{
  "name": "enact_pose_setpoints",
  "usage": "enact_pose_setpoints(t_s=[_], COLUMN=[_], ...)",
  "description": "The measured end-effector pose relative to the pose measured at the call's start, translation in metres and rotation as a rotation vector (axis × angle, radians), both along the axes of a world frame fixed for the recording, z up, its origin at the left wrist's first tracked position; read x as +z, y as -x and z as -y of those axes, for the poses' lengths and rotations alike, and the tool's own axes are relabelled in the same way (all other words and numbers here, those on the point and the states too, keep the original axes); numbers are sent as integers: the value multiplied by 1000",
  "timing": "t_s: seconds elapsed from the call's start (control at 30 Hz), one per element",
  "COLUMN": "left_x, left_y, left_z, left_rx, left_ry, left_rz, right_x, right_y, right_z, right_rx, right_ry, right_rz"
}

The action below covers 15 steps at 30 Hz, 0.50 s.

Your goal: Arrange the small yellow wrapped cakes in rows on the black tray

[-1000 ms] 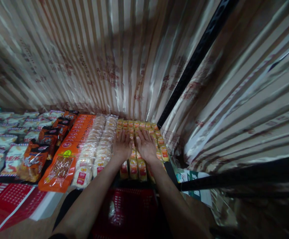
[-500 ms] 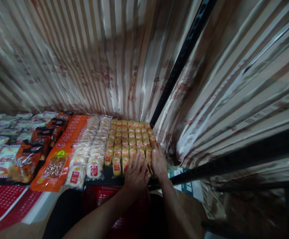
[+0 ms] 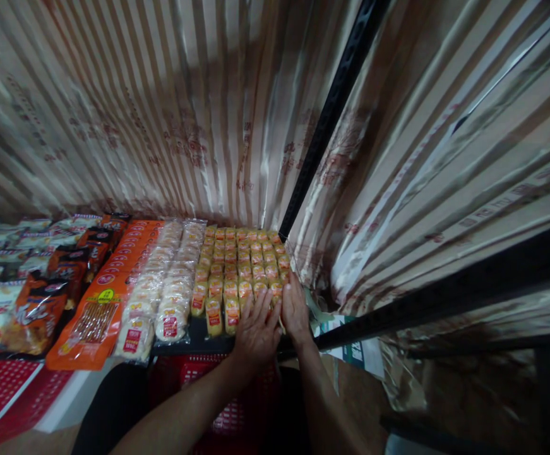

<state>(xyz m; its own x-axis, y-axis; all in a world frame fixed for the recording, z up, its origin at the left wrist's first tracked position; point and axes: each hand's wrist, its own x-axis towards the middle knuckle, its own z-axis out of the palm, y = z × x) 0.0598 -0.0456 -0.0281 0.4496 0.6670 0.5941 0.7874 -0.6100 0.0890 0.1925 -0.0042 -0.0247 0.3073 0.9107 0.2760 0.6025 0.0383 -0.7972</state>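
Observation:
Rows of small yellow-wrapped snack packets [image 3: 231, 272] stand on the dark shelf [image 3: 194, 338], red and orange labels on their fronts. My left hand [image 3: 257, 325] lies over the front packets at the right end, fingers stretched out and slightly apart. Flat along the right side of the block rests my right hand [image 3: 296, 311], its fingers extended. Neither hand is wrapped round a packet. Some front packets are hidden beneath my left fingers. Left of the block are clear bags of round pale crackers [image 3: 173, 303].
Orange bags of stick snacks [image 3: 97, 316], orange-black snack bags [image 3: 38, 313] and white bags [image 3: 0, 306] fill the shelf leftward. A black upright post [image 3: 319, 139] and black rail [image 3: 445, 291] bound the right. Striped sheeting [image 3: 184, 114] hangs behind. Below is a red basket [image 3: 230, 411].
The view has shifted slightly, so the shelf goods appear farther left. Both hands stay against the yellow packets, with the right hand still along their side.

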Motion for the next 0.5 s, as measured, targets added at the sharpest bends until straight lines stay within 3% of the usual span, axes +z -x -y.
enact_pose_setpoints(t_s=[0.5], left_x=[-1], left_y=[1], left_z=[-5], left_rx=[-52], left_ry=[-30], left_rz=[7], right_x=[-11], right_y=[5], right_z=[-2], right_rx=[-22], right_ry=[4], right_rz=[-115])
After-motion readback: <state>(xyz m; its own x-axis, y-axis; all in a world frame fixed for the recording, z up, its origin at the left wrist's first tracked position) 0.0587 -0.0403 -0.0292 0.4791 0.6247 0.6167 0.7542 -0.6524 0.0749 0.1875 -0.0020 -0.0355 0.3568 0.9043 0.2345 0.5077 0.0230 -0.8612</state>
